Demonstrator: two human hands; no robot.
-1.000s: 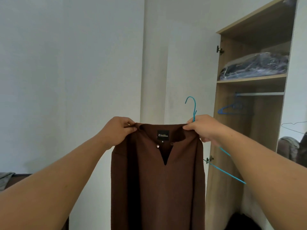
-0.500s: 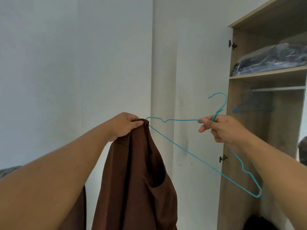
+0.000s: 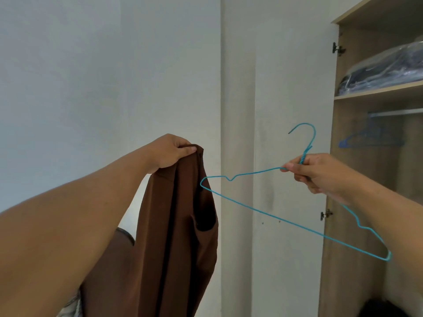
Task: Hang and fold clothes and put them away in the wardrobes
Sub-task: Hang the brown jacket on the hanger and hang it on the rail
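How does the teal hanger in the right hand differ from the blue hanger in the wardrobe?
The teal hanger is pinched at its twisted neck by the right hand; the blue hanger hangs from the wardrobe rail.
The teal hanger is tilted, one end low toward the camera; the blue hanger hangs level.
The teal hanger's end touches the brown shirt gripped by the left hand; the blue hanger is bare.
Both carry no garment yet.
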